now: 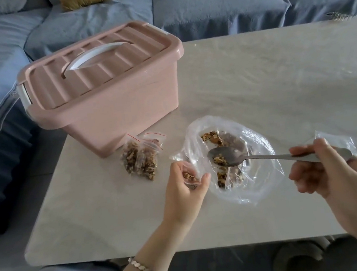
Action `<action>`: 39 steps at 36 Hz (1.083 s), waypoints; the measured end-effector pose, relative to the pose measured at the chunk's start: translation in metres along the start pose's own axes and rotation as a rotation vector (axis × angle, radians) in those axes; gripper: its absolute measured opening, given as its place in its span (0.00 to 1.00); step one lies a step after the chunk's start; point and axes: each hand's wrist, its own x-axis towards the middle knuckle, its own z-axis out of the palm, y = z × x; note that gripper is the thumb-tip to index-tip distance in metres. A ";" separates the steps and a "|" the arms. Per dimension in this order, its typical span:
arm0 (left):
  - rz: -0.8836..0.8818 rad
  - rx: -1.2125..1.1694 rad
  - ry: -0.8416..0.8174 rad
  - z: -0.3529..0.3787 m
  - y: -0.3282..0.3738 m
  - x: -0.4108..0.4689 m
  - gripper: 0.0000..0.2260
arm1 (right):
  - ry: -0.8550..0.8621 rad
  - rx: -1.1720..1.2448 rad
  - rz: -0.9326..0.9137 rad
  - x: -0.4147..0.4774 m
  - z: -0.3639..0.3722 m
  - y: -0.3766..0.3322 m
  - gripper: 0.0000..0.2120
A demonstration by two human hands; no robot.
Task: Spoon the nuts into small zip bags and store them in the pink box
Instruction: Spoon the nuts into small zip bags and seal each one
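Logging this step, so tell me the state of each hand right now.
Left hand: closed around a small zip bag, partly filled with nuts.
Right hand: closed on the spoon handle, some nuts in its bowl.

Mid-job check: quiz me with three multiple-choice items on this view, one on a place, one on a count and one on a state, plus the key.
1. Where do the filled zip bags lie?
A. on the sofa
B. on the table, in front of the pink box
C. on the floor

2. How many filled zip bags lie there?
A. one
B. two
C. five

3. The lid of the pink box is:
A. on the box
B. flat on the table
C. propped against the sofa

Key:
1 B: they rest on the tabletop at the box's front wall.
2 B: two red-striped bags of nuts lie side by side.
3 A: the ribbed lid with its white handle sits on top of the box.
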 end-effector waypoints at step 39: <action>-0.028 0.070 0.058 -0.020 0.005 0.010 0.13 | -0.367 -0.636 -0.575 0.008 -0.023 0.069 0.13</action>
